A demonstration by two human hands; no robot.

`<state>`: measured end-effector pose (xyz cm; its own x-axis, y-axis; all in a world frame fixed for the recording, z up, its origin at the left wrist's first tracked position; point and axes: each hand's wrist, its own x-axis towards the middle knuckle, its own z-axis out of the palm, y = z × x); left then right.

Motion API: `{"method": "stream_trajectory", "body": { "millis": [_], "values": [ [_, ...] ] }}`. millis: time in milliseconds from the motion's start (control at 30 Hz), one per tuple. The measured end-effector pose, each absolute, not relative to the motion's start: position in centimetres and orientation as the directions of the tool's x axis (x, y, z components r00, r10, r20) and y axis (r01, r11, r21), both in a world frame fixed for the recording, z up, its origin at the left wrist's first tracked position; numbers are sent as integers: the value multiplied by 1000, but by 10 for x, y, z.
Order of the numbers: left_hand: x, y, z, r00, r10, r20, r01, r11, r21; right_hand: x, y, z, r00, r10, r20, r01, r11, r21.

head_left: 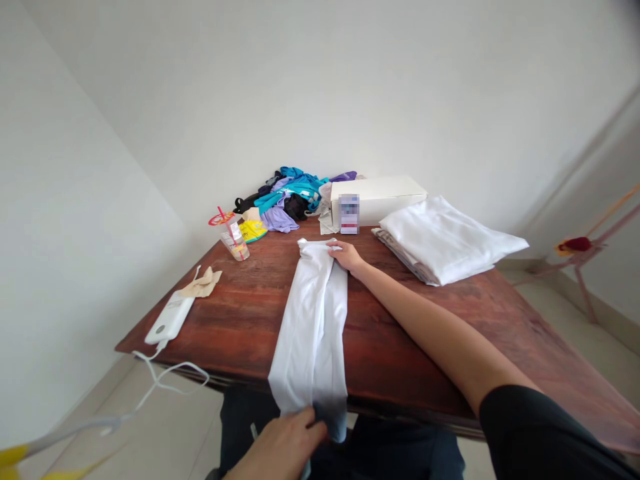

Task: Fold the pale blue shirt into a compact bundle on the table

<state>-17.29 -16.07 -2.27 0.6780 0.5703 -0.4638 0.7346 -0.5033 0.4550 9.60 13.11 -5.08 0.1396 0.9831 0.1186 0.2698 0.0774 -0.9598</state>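
Left side of table (240, 327): white power bank (170, 319) with its cable trailing off the edge, and a tan scrap (203, 283) just beside it. Farther back stand a plastic cup with a red straw (233, 240) and a heap of coloured clothes (287, 197). Centre: long white garment (313, 320) lies folded lengthwise into a narrow strip, its near end hanging over the table edge. Left hand (283, 443) holds that hanging end, fingers closed on the cloth. Right hand (347, 257) rests on the far end, fingers close together; pinching or only pressing, cannot tell. Looks like mid-fold, the strip held stretched between both hands. A further fold would need both ends kept square. Right: white box (377, 197) and a stack of folded white cloth (447, 247).
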Motion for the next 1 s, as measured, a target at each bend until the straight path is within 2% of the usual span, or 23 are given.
{"method": "stream_trajectory", "body": {
  "millis": [100, 167, 233, 300, 367, 433, 467, 600, 667, 767, 900, 1000],
  "values": [
    [-166, -153, 5, 806, 369, -463, 592, -493, 638, 97, 132, -51, 148, 977, 153, 305, 102, -947],
    [-162, -145, 34, 852, 303, -428, 524, -473, 708, 97, 132, -50, 144, 974, 175, 350, 116, -930],
    [-158, -128, 62, 859, 382, -342, 496, -453, 740, 98, 130, -49, 135, 970, 200, 409, 130, -903],
    [-152, -98, 79, 798, 570, -194, 518, -484, 705, 99, 127, -47, 124, 967, 225, 474, 141, -869],
    [-143, -53, 79, 709, 704, -34, 567, -541, 621, 99, 123, -45, 110, 964, 243, 539, 147, -829],
    [-129, 1, 63, 641, 756, 132, 607, -604, 516, 98, 118, -44, 93, 961, 260, 599, 154, -786],
    [-121, 28, 52, 613, 772, 167, 642, -610, 465, 98, 115, -43, 84, 959, 269, 626, 159, -763],
    [-94, 116, 15, 425, 899, 110, 861, -439, 256, 97, 109, -41, 91, 945, 315, 749, 144, -647],
    [-87, 143, 8, 384, 917, 106, 888, -398, 231, 98, 109, -42, 120, 935, 333, 816, 99, -570],
    [-84, 173, 8, 445, 891, 94, 861, -454, 230, 100, 112, -45, 147, 931, 334, 844, 57, -533],
    [-79, 205, 12, 610, 792, -6, 773, -594, 222, 102, 115, -47, 175, 927, 332, 793, 68, -606],
    [-69, 221, 12, 671, 739, -55, 730, -647, 221, 103, 115, -46, 208, 919, 334, 776, 52, -629]
  ]
}}
